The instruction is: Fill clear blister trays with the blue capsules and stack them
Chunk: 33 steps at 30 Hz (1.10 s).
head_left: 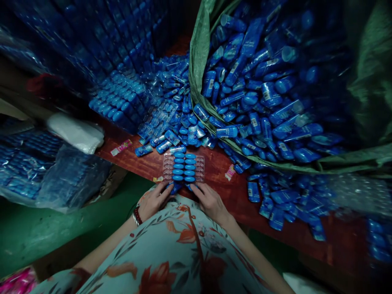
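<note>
Right at the table's front edge lies a clear plastic tray with rows of round cavities. Two columns of blue capped bottles fill its middle, and the cavities on both sides show bare. My left hand is at the near left corner, its fingers closed on a small blue bottle. Opposite it, my right hand has its fingers on another blue bottle, partly hidden by the fingertips. Both bottles are tilted, close to the near end of the columns.
A green woven sack spills many blue bottles over the red-brown table. Packed bottles and stacked clear trays stand behind left. Loose bottles lie right, beside more clear trays. Wrapped packs sit lower left.
</note>
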### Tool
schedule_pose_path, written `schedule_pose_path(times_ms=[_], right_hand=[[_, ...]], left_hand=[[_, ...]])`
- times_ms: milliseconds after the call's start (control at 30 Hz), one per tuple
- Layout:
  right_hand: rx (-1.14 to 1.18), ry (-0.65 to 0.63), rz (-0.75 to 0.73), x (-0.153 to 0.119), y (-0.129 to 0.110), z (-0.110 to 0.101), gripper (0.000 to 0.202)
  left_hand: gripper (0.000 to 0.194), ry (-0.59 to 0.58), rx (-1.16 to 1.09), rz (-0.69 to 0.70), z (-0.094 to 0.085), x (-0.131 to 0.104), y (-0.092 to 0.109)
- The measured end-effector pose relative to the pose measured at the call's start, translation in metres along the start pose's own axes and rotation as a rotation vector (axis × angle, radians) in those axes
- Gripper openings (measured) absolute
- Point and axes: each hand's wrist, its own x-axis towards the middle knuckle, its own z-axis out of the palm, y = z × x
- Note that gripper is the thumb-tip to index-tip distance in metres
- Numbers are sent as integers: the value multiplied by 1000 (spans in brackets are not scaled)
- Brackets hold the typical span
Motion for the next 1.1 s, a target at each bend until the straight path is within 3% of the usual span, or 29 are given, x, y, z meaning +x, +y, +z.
schedule_pose_path(times_ms=[233, 400, 500, 633, 733, 900, 1000, 1100], right_hand=[[4, -158, 20, 5, -3, -6, 44], [-79, -354, 64, 18, -11, -16, 38], [-133, -458, 111, 29, -21, -20, 35], [-192, -556, 171, 43, -33, -24, 34], [-230, -574, 168, 44, -32, -23, 37], [-218, -332, 34, 21, -14, -10, 44], [-185, -207, 16, 9, -6, -4, 49], [-153, -184, 35, 6, -5, -3, 53]], left_hand=[[45, -180, 14, 12, 0, 7, -4], [28, -444, 166, 46, -6, 29, 3], [24, -488, 301, 117, -5, 39, 10], [25, -428, 373, 218, -2, 41, 11], [28, -272, 299, 299, -2, 39, 5], [32, 25, 129, 376, -4, 29, -12], [35, 64, 71, 358, -3, 18, -18], [37, 72, 38, 296, 0, 7, -18]])
